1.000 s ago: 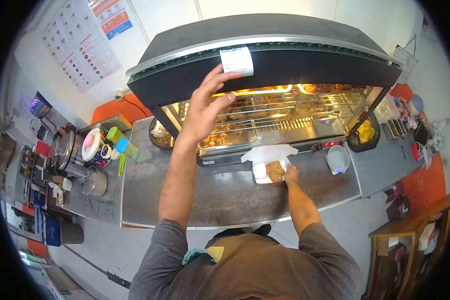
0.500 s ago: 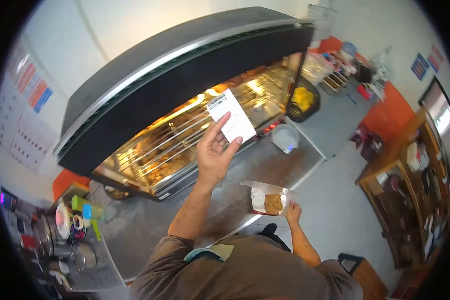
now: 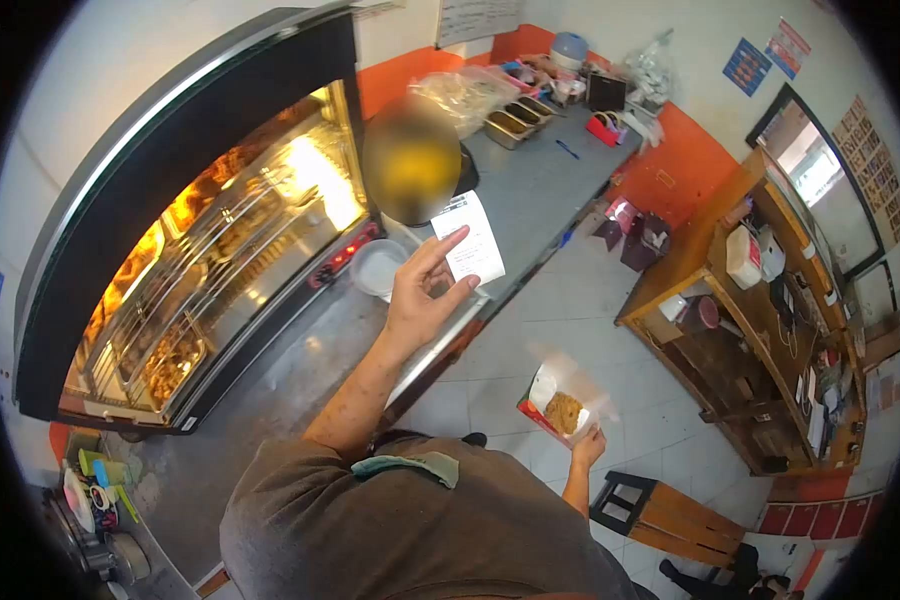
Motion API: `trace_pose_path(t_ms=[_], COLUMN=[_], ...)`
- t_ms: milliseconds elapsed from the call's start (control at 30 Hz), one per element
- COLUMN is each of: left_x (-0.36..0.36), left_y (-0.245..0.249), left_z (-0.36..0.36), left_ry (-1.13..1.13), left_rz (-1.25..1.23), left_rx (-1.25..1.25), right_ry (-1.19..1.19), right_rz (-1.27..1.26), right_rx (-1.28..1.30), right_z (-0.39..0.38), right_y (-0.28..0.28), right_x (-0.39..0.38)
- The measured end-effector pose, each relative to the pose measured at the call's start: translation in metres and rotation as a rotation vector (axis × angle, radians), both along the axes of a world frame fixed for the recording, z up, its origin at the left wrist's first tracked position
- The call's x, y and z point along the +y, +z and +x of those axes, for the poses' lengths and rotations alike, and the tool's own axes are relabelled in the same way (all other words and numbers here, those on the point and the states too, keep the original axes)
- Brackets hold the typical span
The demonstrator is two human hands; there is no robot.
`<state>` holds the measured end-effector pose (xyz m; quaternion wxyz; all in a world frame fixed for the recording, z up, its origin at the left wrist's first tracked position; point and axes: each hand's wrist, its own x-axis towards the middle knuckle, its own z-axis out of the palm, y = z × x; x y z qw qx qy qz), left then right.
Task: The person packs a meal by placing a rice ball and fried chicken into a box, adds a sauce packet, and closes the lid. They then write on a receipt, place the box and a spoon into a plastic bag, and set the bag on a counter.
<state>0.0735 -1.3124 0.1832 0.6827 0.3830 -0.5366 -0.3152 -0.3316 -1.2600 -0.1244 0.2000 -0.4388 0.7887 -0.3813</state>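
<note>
Our L hand (image 3: 415, 302) pinched the white printed paper slip (image 3: 482, 247), prob. for legibility; our R hand (image 3: 588, 448) gripped the red-and-white cardboard box (image 3: 543, 389), open side up, prob. retaining golden-brown food (image 3: 565, 412).

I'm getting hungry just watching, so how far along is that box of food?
Looks done: the brown food is in the box, and the box is up off the counter.
In hand: the right hand holds the box, the left hand a paper slip.
Probably left: closing the box, since it's open, and putting it down.
</note>
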Motion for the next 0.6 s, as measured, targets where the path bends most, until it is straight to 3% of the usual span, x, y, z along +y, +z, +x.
trace_pose_path(t_ms=[200,300,433,600], left_x=[-0.081,-0.121,-0.186,-0.277], left_y=[-0.014,-0.022,-0.039,-0.060], left_z=[-0.053,-0.060,-0.062,-0.042], left_ry=[-0.057,-0.012,0.059,0.217], left_rz=[0.066,0.076,0.066,0.134], left_rx=[-0.098,-0.207,-0.231,-0.231], right_ry=[0.112,0.194,0.351,0.587], right_rz=[-0.012,-0.034,0.011,0.086], right_rx=[-0.052,-0.117,0.005,0.062], right_z=[-0.033,-0.027,0.016,0.090], right_y=[0.023,-0.001,-0.008,0.036], right_x=[-0.117,-0.203,-0.328,-0.460])
